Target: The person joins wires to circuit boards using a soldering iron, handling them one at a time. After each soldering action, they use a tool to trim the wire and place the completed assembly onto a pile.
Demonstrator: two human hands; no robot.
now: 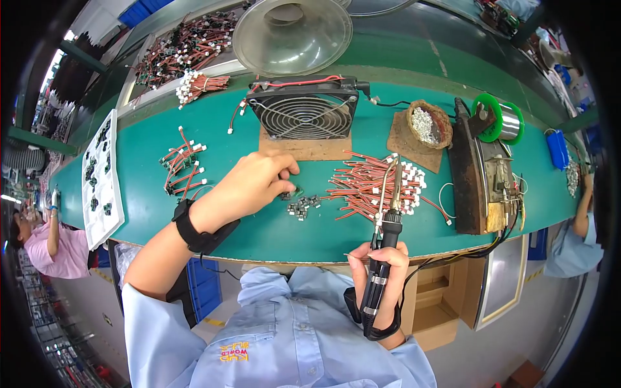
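Observation:
My right hand point(388, 271) is wrapped round a black soldering iron point(381, 265), whose metal tip points away from me over a pile of red wire leads with white connectors point(372, 187). A thin metal tube runs along the iron's tip. My left hand point(252, 184), a black band on its wrist, reaches in from the left with its fingers curled down. Its fingertips are at a small cluster of dark square components point(303, 207); what lies between them is hidden. Left of this hand are dark components joined to red leads point(183, 161).
A fan point(304, 111) stands on a wooden board, below a clear funnel hood point(291, 39). On the right are a bowl of silvery bits point(427, 126), a green solder spool point(498, 119) and a soldering stand point(485, 187). A white tray point(100, 181) lies left. Other people sit at both sides.

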